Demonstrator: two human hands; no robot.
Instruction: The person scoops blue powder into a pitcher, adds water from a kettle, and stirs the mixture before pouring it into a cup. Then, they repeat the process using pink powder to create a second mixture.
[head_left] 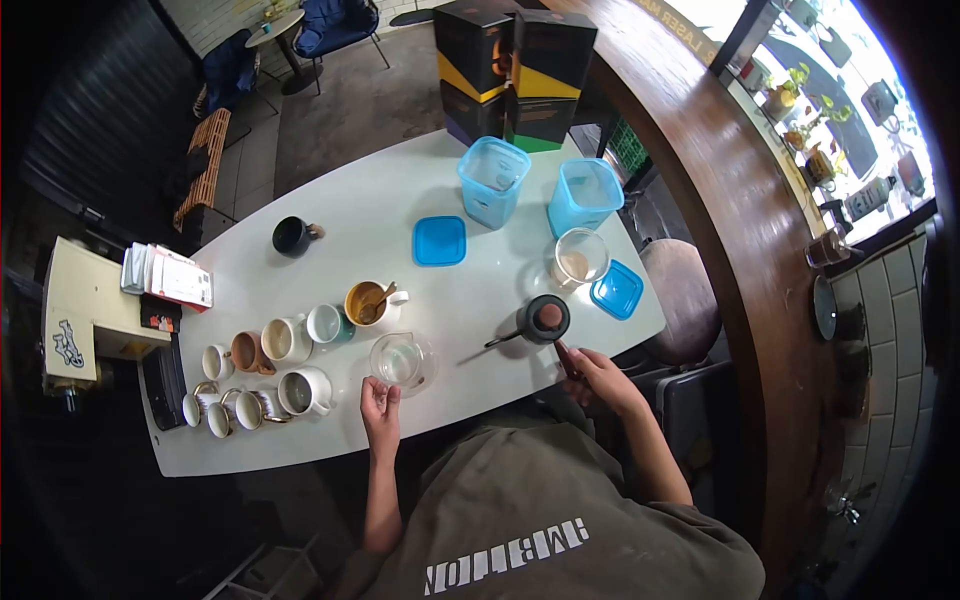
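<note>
The glass cup (402,362) is steadied by the left hand (380,405) pinching its near rim, while the dark pot (545,320) just beyond the right hand (600,378) is held level by its gripped handle.

Daylight came in from the window (850,90) at the upper right, blown out to near white. The white table (400,200) was bright and evenly lit, with only soft, faint shadows. Fisheye distortion curved the edges. The corners went black and the left side stayed dim.
</note>
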